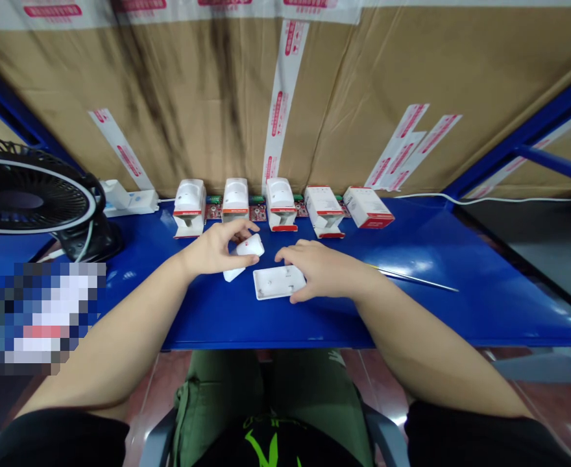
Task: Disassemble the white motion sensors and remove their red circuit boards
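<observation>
**My hands hold white plastic parts on the blue worktop**

In the head view, my left hand (217,250) and my right hand (325,271) are apart, with a small gap between them. My left hand is closed on a small white plastic cover (250,245). A white piece (233,274) shows below my fingers, but I cannot tell if it is part of the same cover. My right hand lies over a flat white base plate (276,283), with the thumb and fingers at its edges. The plate lies flat on the blue worktop (412,311).

I think a soft pinch at the edges is best here, because this smooth plastic looks thin and can slip.

Ahead of my hands stand three white units with red trim (280,204) and two white-and-red boxes (367,207). Red circuit boards (257,212) lie behind them. To the right of my right hand lies a thin screwdriver (414,277). Beyond my left hand are a black desk fan (23,194) and a white power strip (127,201).
</observation>
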### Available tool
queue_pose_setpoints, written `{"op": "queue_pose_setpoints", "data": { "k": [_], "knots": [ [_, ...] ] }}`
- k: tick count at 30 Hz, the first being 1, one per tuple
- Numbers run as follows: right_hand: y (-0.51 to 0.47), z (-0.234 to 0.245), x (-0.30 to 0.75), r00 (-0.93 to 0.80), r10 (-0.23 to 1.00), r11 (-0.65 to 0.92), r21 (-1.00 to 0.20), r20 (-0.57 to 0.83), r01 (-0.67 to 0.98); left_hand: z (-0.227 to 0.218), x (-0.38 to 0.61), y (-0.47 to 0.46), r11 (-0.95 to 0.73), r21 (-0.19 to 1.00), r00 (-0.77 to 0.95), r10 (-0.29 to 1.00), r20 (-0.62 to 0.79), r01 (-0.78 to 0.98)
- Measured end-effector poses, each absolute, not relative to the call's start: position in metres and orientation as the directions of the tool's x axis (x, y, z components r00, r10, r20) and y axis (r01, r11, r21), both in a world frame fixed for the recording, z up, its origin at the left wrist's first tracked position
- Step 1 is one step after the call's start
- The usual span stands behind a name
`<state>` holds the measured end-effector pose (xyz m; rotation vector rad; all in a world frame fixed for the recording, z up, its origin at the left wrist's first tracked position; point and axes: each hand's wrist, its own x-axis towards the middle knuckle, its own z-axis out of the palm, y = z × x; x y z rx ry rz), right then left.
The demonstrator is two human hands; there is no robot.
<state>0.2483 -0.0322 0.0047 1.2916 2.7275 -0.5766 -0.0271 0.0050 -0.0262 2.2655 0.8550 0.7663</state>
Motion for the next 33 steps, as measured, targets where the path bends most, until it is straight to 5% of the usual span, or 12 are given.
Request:
{"op": "queue_pose_setpoints", "data": {
  "k": [4, 15, 22, 33],
  "knots": [
    [-0.036, 0.005, 0.238, -0.569, 0.792, 0.505, -0.287, -0.219, 0.814, -0.031, -0.014, -0.003, -0.691, 0.668, 0.658, 0.643, 0.392, 0.277],
    [-0.028, -0.015, 0.236, -0.536, 0.842, 0.455, -0.456, -0.059, 0.765, -0.044, 0.007, -0.01, -0.689, 0.642, 0.712, 0.632, 0.305, 0.337],
    [-0.026, -0.013, 0.238, -0.534, 0.84, 0.431, -0.481, -0.094, 0.763, -0.02, -0.017, -0.009, -0.627, 0.533, 0.72, 0.692, 0.048, 0.568],
    [-0.019, -0.019, 0.245, -0.583, 0.812, 0.466, -0.565, -0.032, 0.68, -0.02, -0.012, -0.008, -0.623, 0.587, 0.711, 0.695, 0.111, 0.518]
  ]
}}
